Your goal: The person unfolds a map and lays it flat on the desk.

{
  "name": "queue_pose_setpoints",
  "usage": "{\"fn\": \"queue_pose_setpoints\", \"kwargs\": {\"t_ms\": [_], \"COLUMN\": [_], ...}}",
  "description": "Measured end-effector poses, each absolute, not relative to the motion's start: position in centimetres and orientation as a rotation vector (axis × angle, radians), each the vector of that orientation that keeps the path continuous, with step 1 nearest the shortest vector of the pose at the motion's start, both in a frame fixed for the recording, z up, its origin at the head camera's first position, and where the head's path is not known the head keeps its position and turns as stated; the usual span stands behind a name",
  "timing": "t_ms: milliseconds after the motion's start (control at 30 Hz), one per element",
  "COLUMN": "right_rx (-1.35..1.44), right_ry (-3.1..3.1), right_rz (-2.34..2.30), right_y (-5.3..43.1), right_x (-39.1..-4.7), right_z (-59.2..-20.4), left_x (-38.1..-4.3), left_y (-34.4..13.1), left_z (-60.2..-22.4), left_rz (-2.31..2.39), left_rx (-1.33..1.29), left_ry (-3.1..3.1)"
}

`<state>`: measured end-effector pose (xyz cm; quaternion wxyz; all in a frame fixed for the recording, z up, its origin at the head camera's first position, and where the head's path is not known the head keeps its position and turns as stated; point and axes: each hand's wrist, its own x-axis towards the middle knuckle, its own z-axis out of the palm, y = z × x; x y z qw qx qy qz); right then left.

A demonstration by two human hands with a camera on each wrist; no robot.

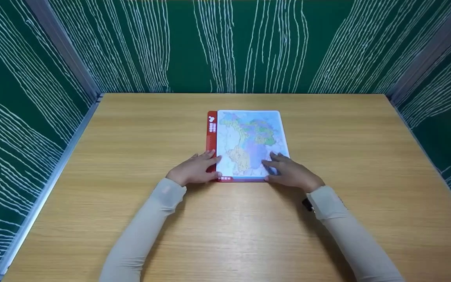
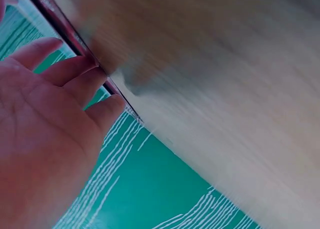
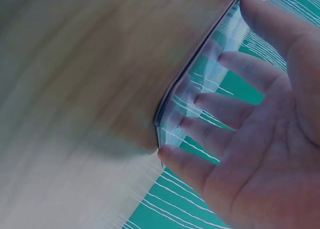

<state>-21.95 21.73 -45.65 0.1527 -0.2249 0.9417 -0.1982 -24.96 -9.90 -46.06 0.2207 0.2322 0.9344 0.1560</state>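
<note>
A flat rectangular map (image 1: 245, 135) lies on the table, coloured in pastel patches, with a red strip (image 1: 211, 137) of white print down its left side. My left hand (image 1: 195, 168) rests at the map's lower left corner, fingers spread. On the lower right part of the map rest the fingertips of my right hand (image 1: 293, 173). In the left wrist view, the left hand (image 2: 45, 109) touches the thin edge of the map with extended fingers. The right wrist view has the right hand (image 3: 255, 129) with its fingers apart, fingertips on the glossy surface.
The map sits on a light wooden table (image 1: 139, 129). Green walls (image 1: 186, 47) with white wavy lines stand at the back and both sides, with grey posts (image 1: 69, 43) at the corners. Something small and black (image 1: 307, 204) shows under the right sleeve.
</note>
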Motion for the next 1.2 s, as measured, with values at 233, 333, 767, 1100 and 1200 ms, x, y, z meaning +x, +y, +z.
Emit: {"fn": "queue_pose_setpoints", "kwargs": {"t_ms": [233,333,767,1100,1200], "right_rx": [-0.612,-0.575,-0.110,0.136,0.203], "right_ry": [2.707,2.691,2.553,2.326,2.311], "right_rz": [-0.660,-0.799,-1.349,-1.736,-1.748], "right_y": [21.6,21.8,23.8,25.0,25.2], "right_x": [-22.6,-23.1,-25.2,-26.8,-27.2], "right_z": [-45.5,-45.6,-45.0,-45.0,-45.1], "left_x": [-25.2,-25.3,-27.2,-29.3,-29.7], "left_y": [-10.0,-10.0,-10.0,-10.6,-10.7], "left_z": [-45.8,-45.6,-45.7,-45.9,-45.9], "left_rz": [0.526,0.575,1.301,1.579,1.661], "left_rx": [0.631,0.638,0.229,-0.035,-0.080], "left_ry": [2.608,2.629,2.544,2.425,2.335]}}
